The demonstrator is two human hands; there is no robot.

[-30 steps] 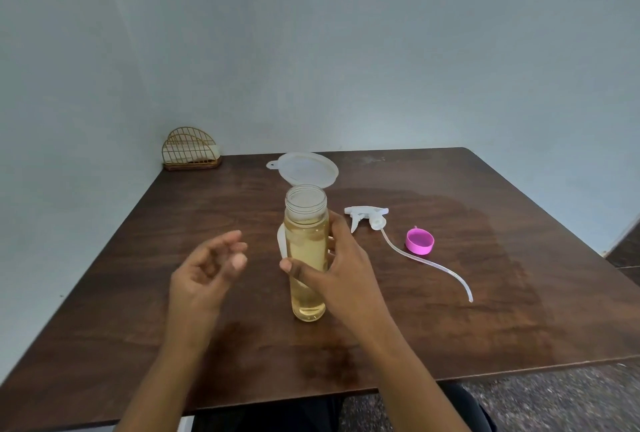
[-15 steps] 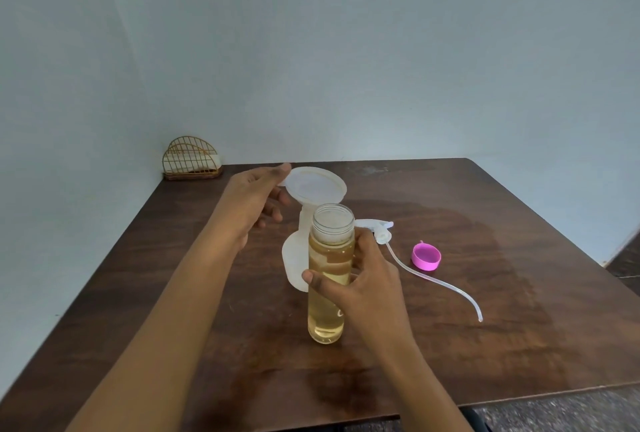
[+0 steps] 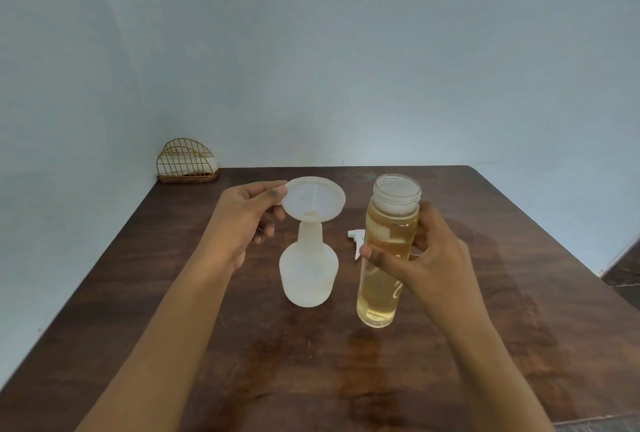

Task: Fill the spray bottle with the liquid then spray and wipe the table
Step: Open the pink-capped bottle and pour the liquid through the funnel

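Probably heavy and slick: right hand (image 3: 427, 260) grips the jar (image 3: 389, 223) mid-body; left hand (image 3: 242, 220) pinches the light funnel (image 3: 313, 201) at its rim.

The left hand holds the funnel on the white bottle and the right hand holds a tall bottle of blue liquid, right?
Not quite. The liquid in the tall bottle is golden yellow, not blue; the head view shows it. The left hand does hold the funnel on the white bottle, and the right hand holds the tall bottle.
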